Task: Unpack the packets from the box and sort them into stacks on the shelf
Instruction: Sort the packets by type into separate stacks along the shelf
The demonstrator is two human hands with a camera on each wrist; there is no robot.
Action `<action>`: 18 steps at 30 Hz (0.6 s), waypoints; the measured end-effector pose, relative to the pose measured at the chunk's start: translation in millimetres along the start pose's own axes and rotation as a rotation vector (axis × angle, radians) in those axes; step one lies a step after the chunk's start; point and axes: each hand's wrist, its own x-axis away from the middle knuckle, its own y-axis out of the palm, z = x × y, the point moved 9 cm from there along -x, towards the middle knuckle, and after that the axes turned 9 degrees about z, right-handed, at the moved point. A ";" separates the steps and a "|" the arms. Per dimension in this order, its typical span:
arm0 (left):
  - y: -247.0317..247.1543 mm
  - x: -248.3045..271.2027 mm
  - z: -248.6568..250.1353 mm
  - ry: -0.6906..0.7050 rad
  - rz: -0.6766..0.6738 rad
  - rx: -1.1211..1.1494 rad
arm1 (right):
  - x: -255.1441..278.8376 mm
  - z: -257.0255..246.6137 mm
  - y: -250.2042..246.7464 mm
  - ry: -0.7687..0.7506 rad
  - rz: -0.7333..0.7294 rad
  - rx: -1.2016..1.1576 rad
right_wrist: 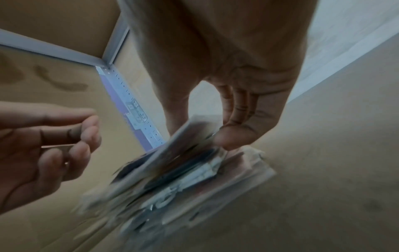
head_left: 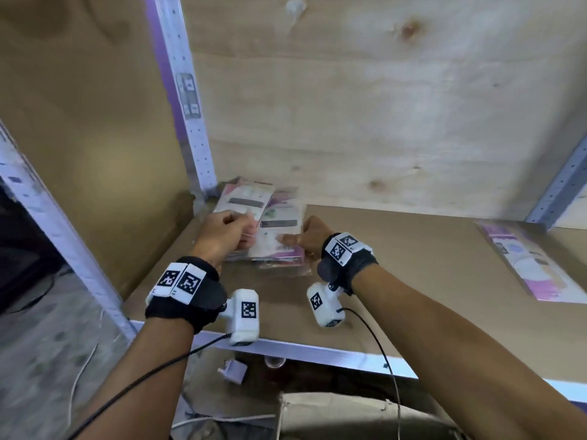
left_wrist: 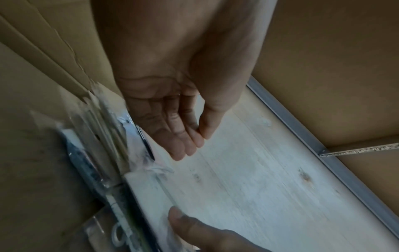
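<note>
The right hand (head_left: pixel 313 238) has its thumb pressed on top and fingers (right_wrist: pixel 234 109) curled at the edge of a stack of glossy flat packets (head_left: pixel 276 236). The left hand (head_left: pixel 222 233) hovers at the stack's left edge, fingers (left_wrist: pixel 183 143) loosely together, gripping nothing. The stack sits in the shelf (head_left: pixel 428 281) corner beside the perforated metal post (head_left: pixel 190 122); another packet (head_left: pixel 536 265) lies well apart, rightward, bare board between.

The words on your packets (head_left: pixel 273 230) are looking too blurry to read, and your right hand (head_left: pixel 313 238) is hiding their right edge.
</note>
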 end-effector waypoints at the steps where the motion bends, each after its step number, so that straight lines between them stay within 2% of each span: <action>1: -1.4 0.1 -1.7 -0.005 0.000 0.003 | -2.0 1.7 1.8 -0.004 0.003 0.000; 6: 6.5 7.1 -8.1 -0.021 -0.028 0.034 | 2.5 18.6 -13.0 0.089 0.028 0.063; 10: 26.0 13.6 -12.3 -0.050 -0.069 0.078 | 17.0 25.8 -33.6 0.072 0.011 -0.108; 14: 55.4 19.7 -19.0 -0.137 -0.106 0.177 | 37.6 33.9 -62.4 0.027 0.047 -0.250; 18: 96.2 35.6 -16.8 -0.199 -0.221 0.203 | 63.8 34.2 -101.3 -0.108 0.116 -0.267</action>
